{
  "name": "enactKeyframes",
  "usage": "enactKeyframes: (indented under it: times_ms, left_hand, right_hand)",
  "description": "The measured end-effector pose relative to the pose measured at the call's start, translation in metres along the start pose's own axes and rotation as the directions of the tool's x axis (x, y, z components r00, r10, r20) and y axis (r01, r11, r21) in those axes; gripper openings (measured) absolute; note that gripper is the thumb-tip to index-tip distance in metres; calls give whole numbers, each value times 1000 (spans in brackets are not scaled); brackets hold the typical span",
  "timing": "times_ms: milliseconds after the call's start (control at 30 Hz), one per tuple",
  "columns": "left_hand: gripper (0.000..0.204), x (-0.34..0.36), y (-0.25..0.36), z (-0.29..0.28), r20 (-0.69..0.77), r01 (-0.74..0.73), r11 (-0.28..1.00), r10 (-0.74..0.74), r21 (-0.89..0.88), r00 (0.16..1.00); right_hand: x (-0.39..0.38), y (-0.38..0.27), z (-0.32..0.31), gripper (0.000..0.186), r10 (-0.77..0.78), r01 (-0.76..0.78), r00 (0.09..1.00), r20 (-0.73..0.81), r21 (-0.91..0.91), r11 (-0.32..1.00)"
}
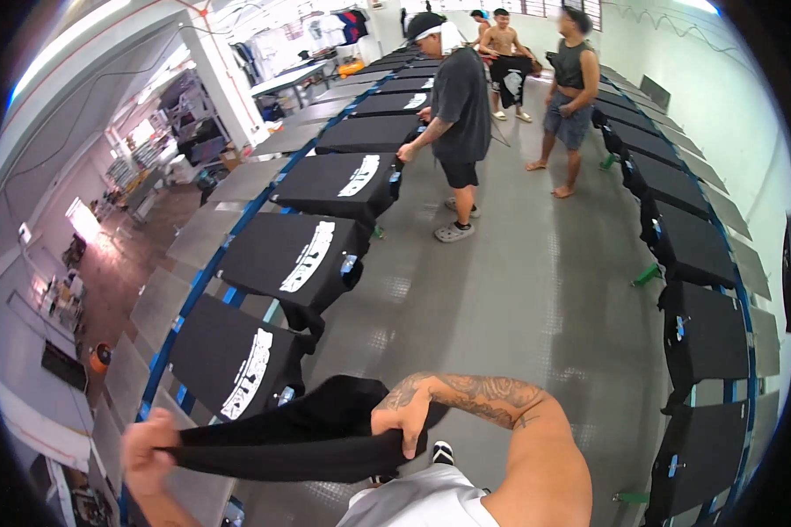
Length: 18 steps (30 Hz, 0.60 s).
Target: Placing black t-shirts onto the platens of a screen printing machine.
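Black cloth [290, 455] in folds between left hand [152, 446] and right hand [403, 413].

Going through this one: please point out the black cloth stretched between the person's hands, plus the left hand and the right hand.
Black cloth [299, 455]: head view, middle of its near side.
Left hand [150, 446]: head view, middle.
Right hand [403, 411]: head view, middle.
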<state>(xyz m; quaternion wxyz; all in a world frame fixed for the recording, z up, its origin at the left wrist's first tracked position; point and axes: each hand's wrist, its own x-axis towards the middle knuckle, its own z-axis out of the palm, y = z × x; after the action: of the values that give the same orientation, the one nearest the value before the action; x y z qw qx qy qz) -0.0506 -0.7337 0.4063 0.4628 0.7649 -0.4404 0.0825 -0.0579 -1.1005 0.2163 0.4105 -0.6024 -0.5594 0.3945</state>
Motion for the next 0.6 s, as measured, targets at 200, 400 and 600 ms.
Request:
enactKeyframes:
  times_ms: [200,400,600]
  left_hand:
    - [43,-88,64,-127,-351,-10,1000,14,13,936]
    - [35,-184,82,-145,-685,-103,979,-48,-178,727]
    - [45,-286,114,-187,-441,258,878,-60,404,895]
  right_hand:
    - [-59,-14,-51,34,338,-387,886,-317,-103,916]
    - [-60,-87,-76,25,-91,126,630,-772,-15,992]
    - [41,-121,-117,21,-612,516,714,-341,-334,789]
